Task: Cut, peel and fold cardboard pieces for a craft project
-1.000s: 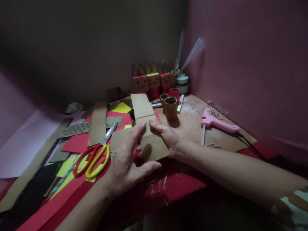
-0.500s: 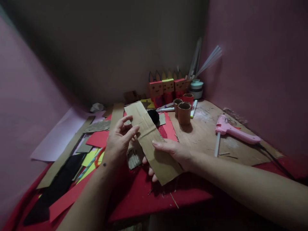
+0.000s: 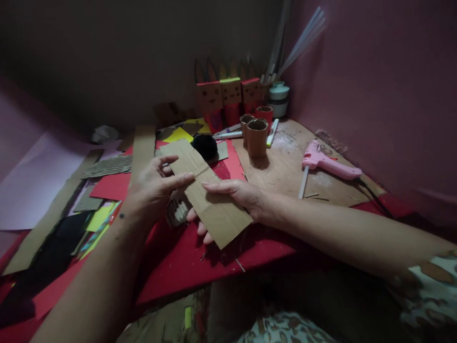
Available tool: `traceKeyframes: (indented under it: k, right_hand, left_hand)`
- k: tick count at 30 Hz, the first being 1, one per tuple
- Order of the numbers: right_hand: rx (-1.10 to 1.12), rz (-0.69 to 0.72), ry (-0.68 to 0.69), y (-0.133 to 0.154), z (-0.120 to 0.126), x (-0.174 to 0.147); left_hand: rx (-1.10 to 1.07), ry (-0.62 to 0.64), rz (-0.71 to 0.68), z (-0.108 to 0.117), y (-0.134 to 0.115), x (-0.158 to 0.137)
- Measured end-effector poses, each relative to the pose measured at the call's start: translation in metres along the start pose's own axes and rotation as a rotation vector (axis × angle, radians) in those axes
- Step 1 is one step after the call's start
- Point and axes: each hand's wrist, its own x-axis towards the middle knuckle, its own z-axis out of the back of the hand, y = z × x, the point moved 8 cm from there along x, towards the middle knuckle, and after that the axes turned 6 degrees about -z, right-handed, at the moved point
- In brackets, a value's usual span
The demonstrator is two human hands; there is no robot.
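**Brown cardboard strip (image 3: 217, 216) held over a red-covered table (image 3: 178, 269)**

The table stands in dim light, between a dark back wall (image 3: 117, 57) and a pink wall (image 3: 385, 90) at the right. A brown board (image 3: 285, 166) covers its right part and carries a pink glue gun (image 3: 332, 164). The strip is long, plain and slightly creased across, and it slants above the table's front. The left hand (image 3: 153, 183) has its grip on the far part; the right hand's (image 3: 246, 196) grip is clamped on the nearer half, thumb on top.
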Motion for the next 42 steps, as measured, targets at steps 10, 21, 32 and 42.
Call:
traceKeyframes:
  k: [10, 21, 32, 42]
  right_hand:
    - [0.026, -0.016, 0.041, 0.0005, 0.0034, 0.0021]
    - [0.038, 0.025, 0.055, 0.0021, 0.0055, 0.0024]
    - [-0.013, -0.016, 0.005, -0.0020, 0.0061, 0.0036]
    - [-0.020, -0.061, -0.125, -0.0014, 0.0036, -0.0019]
  left_hand:
    - [0.133, -0.038, -0.017, -0.0008, 0.0015, 0.0005]
    - [0.167, -0.024, -0.059, 0.0005, 0.0032, 0.0023]
    - [0.134, -0.027, -0.052, -0.0029, 0.0018, 0.0008]
    - [0.112, -0.017, -0.056, -0.0064, 0.0027, -0.0009]
